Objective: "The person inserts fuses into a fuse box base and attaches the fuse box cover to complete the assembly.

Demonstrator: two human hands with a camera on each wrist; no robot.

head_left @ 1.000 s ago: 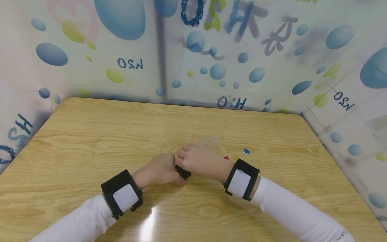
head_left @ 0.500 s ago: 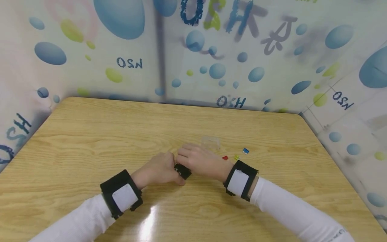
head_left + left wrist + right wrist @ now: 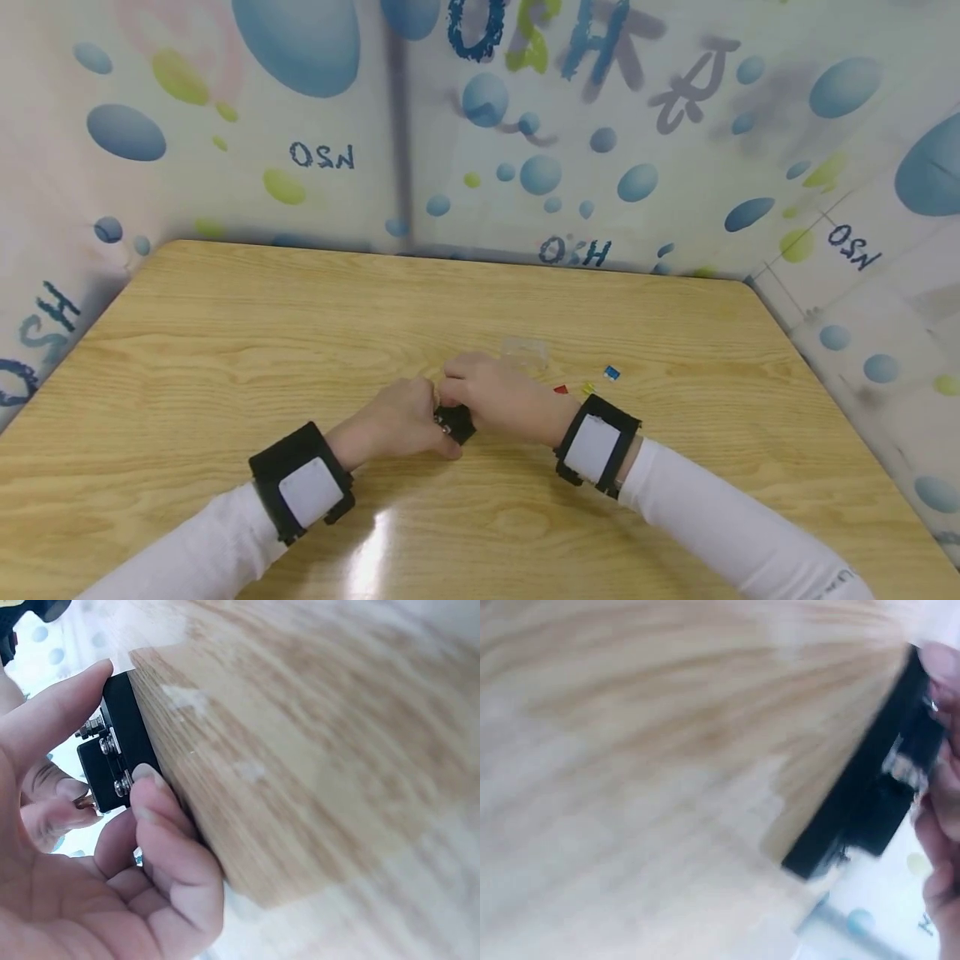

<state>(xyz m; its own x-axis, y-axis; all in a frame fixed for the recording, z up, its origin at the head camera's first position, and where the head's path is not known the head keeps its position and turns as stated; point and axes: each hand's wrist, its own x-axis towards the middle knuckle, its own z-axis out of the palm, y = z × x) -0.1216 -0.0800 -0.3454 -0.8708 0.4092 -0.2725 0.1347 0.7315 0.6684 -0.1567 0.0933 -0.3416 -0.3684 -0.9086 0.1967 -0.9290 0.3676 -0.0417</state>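
Note:
Low over the wooden table, my left hand (image 3: 401,421) holds a small black block (image 3: 455,423) with metal screw terminals. In the left wrist view, the thumb lies at one end of this block (image 3: 124,735) and curled fingers (image 3: 154,802) press its other end. My right hand (image 3: 502,400) is bent over the block's far side. Its thumb and finger (image 3: 56,814) pinch a small copper-coloured metal piece (image 3: 85,802) at the block's side. The right wrist view is blurred; the block (image 3: 870,787) shows there with fingers along the right edge.
A clear plastic box (image 3: 525,352) stands just behind the right hand. To its right on the table (image 3: 262,333) lie a red piece (image 3: 560,389), a yellow piece (image 3: 588,388) and a blue piece (image 3: 612,373). A patterned wall covering rises behind the table.
The black block has tilted slightly between the hands, so more of its metal terminals shows. The right fingers have shifted a little at its far side; the left hand stays nearly still.

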